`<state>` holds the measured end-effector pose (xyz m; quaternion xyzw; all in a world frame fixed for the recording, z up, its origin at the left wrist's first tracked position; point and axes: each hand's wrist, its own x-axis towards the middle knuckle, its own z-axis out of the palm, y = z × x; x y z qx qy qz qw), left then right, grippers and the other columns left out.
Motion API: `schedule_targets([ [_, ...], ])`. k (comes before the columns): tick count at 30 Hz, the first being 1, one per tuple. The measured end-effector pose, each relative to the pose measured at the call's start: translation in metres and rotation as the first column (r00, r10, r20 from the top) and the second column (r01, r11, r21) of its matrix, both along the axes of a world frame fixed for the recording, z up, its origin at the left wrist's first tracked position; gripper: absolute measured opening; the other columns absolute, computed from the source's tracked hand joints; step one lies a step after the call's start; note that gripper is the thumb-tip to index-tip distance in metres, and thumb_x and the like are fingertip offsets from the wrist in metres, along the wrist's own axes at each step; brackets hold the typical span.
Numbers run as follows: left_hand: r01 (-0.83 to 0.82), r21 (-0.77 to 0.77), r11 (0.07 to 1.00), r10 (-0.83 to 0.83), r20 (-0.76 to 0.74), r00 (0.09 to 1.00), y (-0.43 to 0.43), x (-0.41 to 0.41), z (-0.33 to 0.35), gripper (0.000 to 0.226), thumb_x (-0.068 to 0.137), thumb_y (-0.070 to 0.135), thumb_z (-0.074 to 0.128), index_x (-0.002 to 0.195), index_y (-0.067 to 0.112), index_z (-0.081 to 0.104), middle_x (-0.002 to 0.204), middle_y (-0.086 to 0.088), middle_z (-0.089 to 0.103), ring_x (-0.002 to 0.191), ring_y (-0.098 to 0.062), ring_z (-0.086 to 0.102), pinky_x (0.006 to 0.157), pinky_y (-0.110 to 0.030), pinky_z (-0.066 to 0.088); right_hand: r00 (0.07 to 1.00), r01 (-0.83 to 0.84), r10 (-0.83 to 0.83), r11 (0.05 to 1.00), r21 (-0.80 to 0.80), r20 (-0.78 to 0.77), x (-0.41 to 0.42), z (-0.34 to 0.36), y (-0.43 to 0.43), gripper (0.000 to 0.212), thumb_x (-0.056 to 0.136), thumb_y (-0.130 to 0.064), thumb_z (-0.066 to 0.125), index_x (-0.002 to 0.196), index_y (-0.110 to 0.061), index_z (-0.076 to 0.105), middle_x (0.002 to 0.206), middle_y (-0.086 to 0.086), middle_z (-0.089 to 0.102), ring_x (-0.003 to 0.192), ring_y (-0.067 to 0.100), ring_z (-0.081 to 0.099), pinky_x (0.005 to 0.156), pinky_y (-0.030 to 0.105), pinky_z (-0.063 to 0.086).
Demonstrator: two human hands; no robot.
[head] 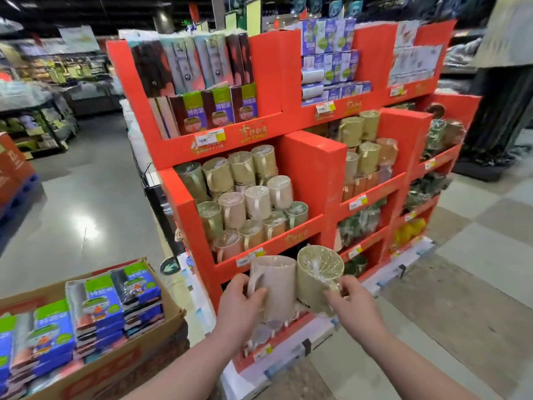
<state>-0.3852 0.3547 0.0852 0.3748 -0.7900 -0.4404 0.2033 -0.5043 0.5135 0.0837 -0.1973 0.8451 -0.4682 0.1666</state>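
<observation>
Here, the biggest thing is the red display shelf, made of cardboard, and its middle compartment is full of wrapped mugs piled on their sides. At the lower left stands an open cardboard box with flat blue and green packets inside.

Low in front of the shelf, two mugs are held in the air, touching side by side: a beige mug and a green mug, both covered in clear film. The left hand grips the beige mug, with fingers curled at its handle and wall. The right hand pinches the green mug at its handle side (the handle itself is mostly hidden by the fingers).

I think the risk is a slip or a knock. The film is smooth, so a mug held by few fingers may slide out and break on the hard floor. The two mugs touch, and a quick move could chip them. The pile on the shelf also looks loose; pushing one more in carelessly may make others roll over the low front edge.
</observation>
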Motion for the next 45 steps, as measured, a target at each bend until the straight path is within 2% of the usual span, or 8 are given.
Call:
schedule_targets([
  [4,0.040,0.000,0.999,-0.040,-0.068,0.997,-0.006,-0.055,-0.002,0.011,0.090,0.020,0.060,0.082,0.024,0.053,0.081,0.008,0.056,0.072,-0.007,0.051,0.061,-0.013,0.037,0.999,0.050,-0.050,0.999,0.012,-0.009,-0.043,0.005,0.003,0.017,0.092,-0.022,0.056,0.079,-0.029,0.048,0.076,-0.005,0.056,0.068,0.010,0.051,0.053,0.024,0.035],
  [9,0.089,0.056,0.994,-0.082,-0.118,0.990,-0.016,-0.124,0.001,0.010,0.092,0.027,0.058,0.084,0.021,0.057,0.089,-0.002,0.062,0.082,-0.015,0.058,0.073,-0.032,0.046,0.996,0.075,-0.073,0.997,0.034,-0.046,-0.109,0.022,-0.006,0.015,0.092,-0.021,0.056,0.080,-0.028,0.049,0.075,-0.006,0.056,0.068,0.010,0.051,0.055,0.026,0.037],
  [16,-0.008,0.094,0.996,0.020,-0.127,0.992,-0.054,-0.177,0.008,0.016,0.088,0.030,0.061,0.082,0.015,0.057,0.078,-0.006,0.063,0.065,-0.020,0.056,0.061,-0.027,0.045,0.995,0.035,-0.030,0.997,0.061,-0.090,-0.171,0.026,-0.052,0.026,0.091,-0.021,0.056,0.109,-0.002,0.057,0.101,0.017,0.063,0.093,0.032,0.059,0.075,0.037,0.048],
  [18,-0.057,0.104,0.993,0.070,-0.121,0.990,-0.066,-0.179,0.008,0.019,0.087,0.031,0.061,0.079,0.016,0.054,0.076,-0.009,0.064,0.068,-0.030,0.061,0.065,-0.035,0.049,0.997,-0.019,0.023,0.999,0.045,-0.075,-0.180,0.027,-0.072,0.016,0.091,-0.021,0.056,0.102,-0.010,0.058,0.093,0.011,0.064,0.081,0.026,0.059,0.067,0.033,0.045],
  [24,-0.286,0.057,0.957,0.292,-0.153,0.944,-0.108,-0.164,0.017,0.015,0.088,0.025,0.061,0.079,0.015,0.056,0.072,-0.001,0.061,0.064,-0.019,0.051,0.065,-0.035,0.044,0.962,-0.242,0.243,0.970,0.022,-0.122,-0.203,0.036,-0.144,0.013,0.091,-0.022,0.058,0.081,-0.024,0.050,0.074,-0.008,0.052,0.066,0.008,0.047,0.058,0.020,0.035],
  [28,-0.450,0.054,0.892,0.451,-0.205,0.869,-0.130,-0.150,0.021,0.014,0.088,0.021,0.063,0.077,0.014,0.058,0.074,-0.005,0.065,0.068,-0.021,0.056,0.065,-0.036,0.043,0.916,-0.361,0.367,0.930,0.065,-0.164,-0.214,0.041,-0.199,0.014,0.088,-0.028,0.059,0.091,-0.014,0.054,0.077,-0.005,0.053,0.075,0.018,0.050,0.064,0.031,0.036],
  [34,-0.667,0.023,0.745,0.654,-0.226,0.722,-0.142,-0.141,0.016,0.020,0.085,0.016,0.067,0.069,0.014,0.055,0.063,-0.004,0.057,0.058,-0.022,0.050,0.060,-0.037,0.039,0.805,-0.538,0.553,0.833,0.129,-0.215,-0.226,0.054,-0.267,0.020,0.091,-0.033,0.057,0.080,-0.027,0.042,0.068,-0.009,0.046,0.058,0.005,0.041,0.049,0.020,0.028],
  [45,-0.790,-0.011,0.613,0.773,-0.200,0.602,-0.148,-0.149,0.009,0.020,0.085,0.015,0.068,0.069,0.012,0.055,0.070,-0.006,0.059,0.068,-0.019,0.053,0.059,-0.027,0.035,0.748,-0.613,0.627,0.779,0.134,-0.220,-0.245,0.045,-0.334,0.035,0.088,-0.034,0.060,0.068,-0.020,0.036,0.064,-0.004,0.046,0.058,0.015,0.042,0.053,0.028,0.031],
])
